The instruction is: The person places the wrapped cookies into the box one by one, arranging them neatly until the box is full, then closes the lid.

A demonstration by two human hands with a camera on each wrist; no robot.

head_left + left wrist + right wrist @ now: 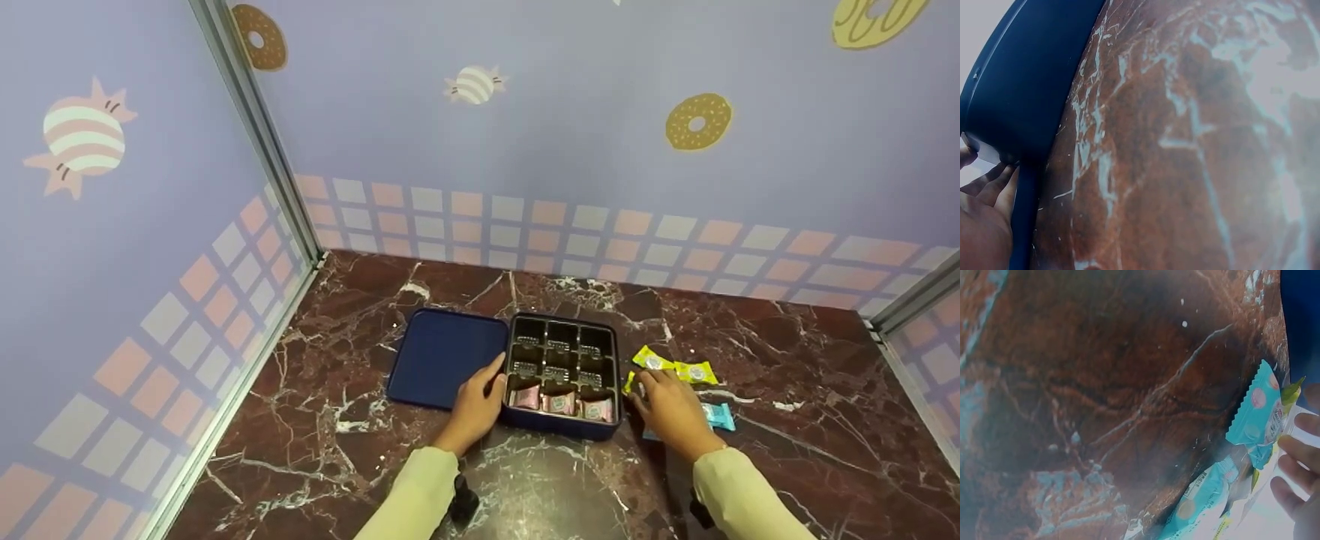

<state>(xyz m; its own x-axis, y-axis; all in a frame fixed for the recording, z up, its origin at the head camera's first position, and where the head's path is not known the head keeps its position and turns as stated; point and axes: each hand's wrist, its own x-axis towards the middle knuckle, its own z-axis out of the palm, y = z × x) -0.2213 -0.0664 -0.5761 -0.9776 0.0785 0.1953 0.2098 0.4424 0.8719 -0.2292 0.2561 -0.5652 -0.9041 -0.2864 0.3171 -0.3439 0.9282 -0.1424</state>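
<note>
Beside the blue box (562,375), unreadable round-labelled yellow packets (675,367).

Head view: high, looking forward and down over the marble worktop (337,465) toward the corner walls. Left wrist view: very close, along the blue box (1022,90). Right wrist view: close, over worktop beside teal packets (1258,416). All share the worktop.

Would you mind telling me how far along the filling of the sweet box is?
Done: three pink sweets fill the near row of the tray; the lid lies alongside. In hand: the left hand steadies the tray, the right hand reaches the yellow packets. Left: six compartments, plus the blue packets.
</note>
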